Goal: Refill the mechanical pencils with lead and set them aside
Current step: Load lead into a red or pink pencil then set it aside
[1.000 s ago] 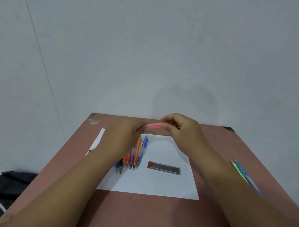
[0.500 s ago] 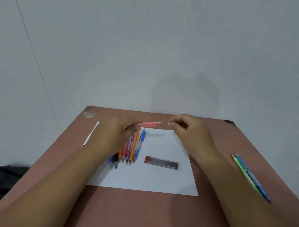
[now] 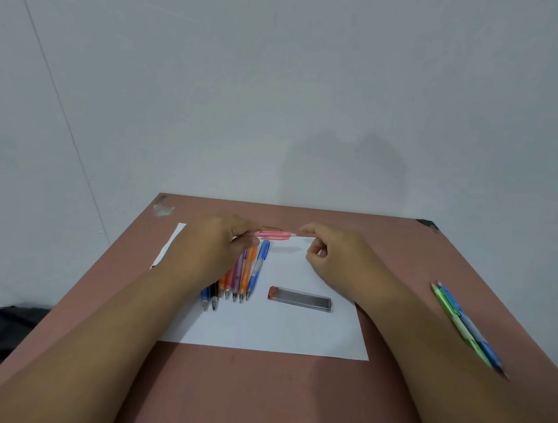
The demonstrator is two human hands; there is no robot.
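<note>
Pink pencil (image 3: 273,235) gripped level in left hand (image 3: 218,247), axis left-right, cap end meeting right hand (image 3: 330,252)'s pinching fingertips (image 3: 306,233).

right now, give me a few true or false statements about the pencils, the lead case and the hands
1. The left hand holds the pink pencil level above the paper. True.
2. The lead case is in the right hand. False: it lies on the paper.
3. Two pencils lie at the table's right edge. True.
4. The row of pencils lies off the paper. False: it lies on it.
</note>
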